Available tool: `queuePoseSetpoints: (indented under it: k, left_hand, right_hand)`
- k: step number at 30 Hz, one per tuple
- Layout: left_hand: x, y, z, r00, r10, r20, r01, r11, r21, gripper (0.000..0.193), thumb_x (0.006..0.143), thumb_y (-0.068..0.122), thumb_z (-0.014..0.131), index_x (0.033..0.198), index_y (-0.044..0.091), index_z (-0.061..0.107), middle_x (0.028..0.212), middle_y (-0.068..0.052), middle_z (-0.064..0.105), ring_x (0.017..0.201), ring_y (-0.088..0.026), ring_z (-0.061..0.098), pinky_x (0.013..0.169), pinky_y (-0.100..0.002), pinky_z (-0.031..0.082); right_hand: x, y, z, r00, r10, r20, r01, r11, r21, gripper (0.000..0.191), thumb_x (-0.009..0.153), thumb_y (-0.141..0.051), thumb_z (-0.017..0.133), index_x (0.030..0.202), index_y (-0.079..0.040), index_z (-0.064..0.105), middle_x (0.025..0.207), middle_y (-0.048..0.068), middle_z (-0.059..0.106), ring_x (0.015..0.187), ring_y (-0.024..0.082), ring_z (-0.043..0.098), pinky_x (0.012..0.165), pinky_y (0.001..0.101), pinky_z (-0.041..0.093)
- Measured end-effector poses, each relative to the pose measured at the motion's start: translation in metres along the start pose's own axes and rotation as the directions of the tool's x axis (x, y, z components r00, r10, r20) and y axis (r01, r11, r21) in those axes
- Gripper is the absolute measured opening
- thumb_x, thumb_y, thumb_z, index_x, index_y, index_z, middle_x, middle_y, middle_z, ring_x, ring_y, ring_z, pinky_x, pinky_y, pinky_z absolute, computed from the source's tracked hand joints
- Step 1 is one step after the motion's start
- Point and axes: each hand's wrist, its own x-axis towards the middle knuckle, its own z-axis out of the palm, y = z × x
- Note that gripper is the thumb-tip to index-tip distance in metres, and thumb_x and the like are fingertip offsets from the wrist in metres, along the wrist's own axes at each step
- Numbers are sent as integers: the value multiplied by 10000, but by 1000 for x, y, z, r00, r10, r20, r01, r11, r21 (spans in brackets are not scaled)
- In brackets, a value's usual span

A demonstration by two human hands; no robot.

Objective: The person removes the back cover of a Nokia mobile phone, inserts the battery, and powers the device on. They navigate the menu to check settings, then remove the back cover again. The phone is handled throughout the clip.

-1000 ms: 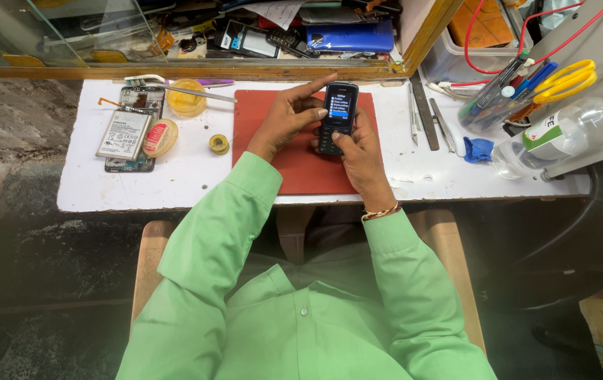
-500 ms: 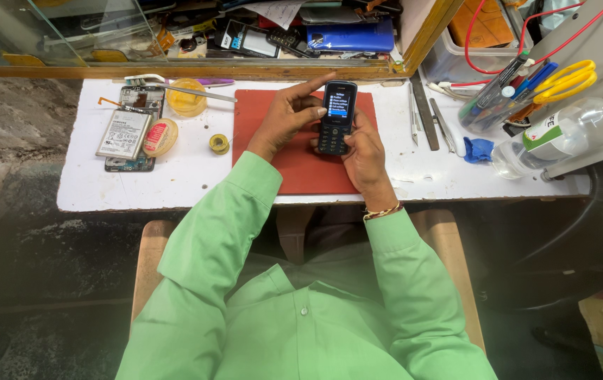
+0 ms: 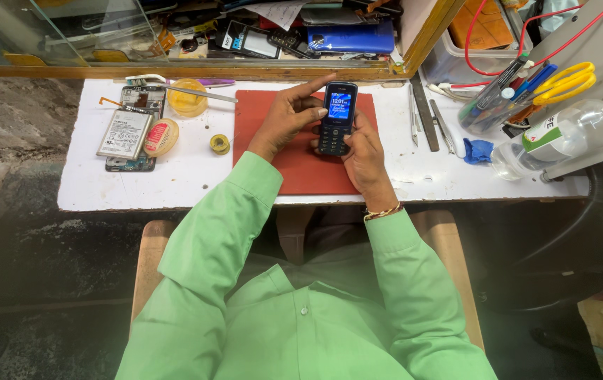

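Observation:
A small black keypad phone (image 3: 336, 117) with a lit blue screen is held upright over a red work mat (image 3: 300, 169). My left hand (image 3: 289, 116) grips its left side, index finger stretched toward the top of the phone. From the right, my right hand (image 3: 365, 151) holds it with the thumb on the keypad. Both sleeves are light green, and a thin bracelet circles my right wrist.
On the white table (image 3: 174, 186) lie an opened smartphone with a loose battery (image 3: 126, 134), a yellow dish (image 3: 188, 98), a solder roll (image 3: 220, 143), metal tools (image 3: 424, 112), a blue cloth scrap (image 3: 478, 150), a clear bottle (image 3: 562, 134) and yellow scissors (image 3: 562, 81). A glass case (image 3: 196, 39) stands behind.
The phone has tilted slightly and shifted a little between my hands; my right thumb has moved on the keypad. Everything on the table stays where it was.

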Motion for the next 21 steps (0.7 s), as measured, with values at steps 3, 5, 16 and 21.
queuePoseSetpoints:
  k: [3,5,16,21]
  left_hand:
    - [0,0,0,1000,-8,1,8,1000,-4,617,908,23,714,1488,164,559,935,-42,751,868,-90,705,807,-270,634]
    - [0,0,0,1000,3,10,-3,1000,-11,621,909,24,717,1494,163,561,932,-41,749,867,-88,700,809,-262,626]
    - [0,-1,0,999,43,9,-44,998,34,615,892,27,737,1474,163,588,918,-22,745,873,-76,690,869,-259,597]
    - [-1,-2,0,996,78,29,-79,997,23,616,889,18,743,1473,158,602,940,-17,740,904,-80,678,925,-257,567]
  right_hand:
    - [0,-1,1,1000,7,5,-7,1000,20,584,924,-12,328,1506,19,359,1235,239,652,1033,336,723,939,465,616]
    - [1,-2,2,1000,11,8,-11,1000,29,607,921,-12,327,1527,16,345,1231,242,651,1025,335,720,932,462,611]
    - [0,-4,5,1000,11,-10,-11,1000,22,580,928,-1,331,1506,26,369,1249,218,645,1080,312,707,951,471,615]
    - [0,-3,3,1000,-1,13,1,1000,22,570,929,-5,332,1497,14,378,1229,227,655,1054,330,713,947,466,608]
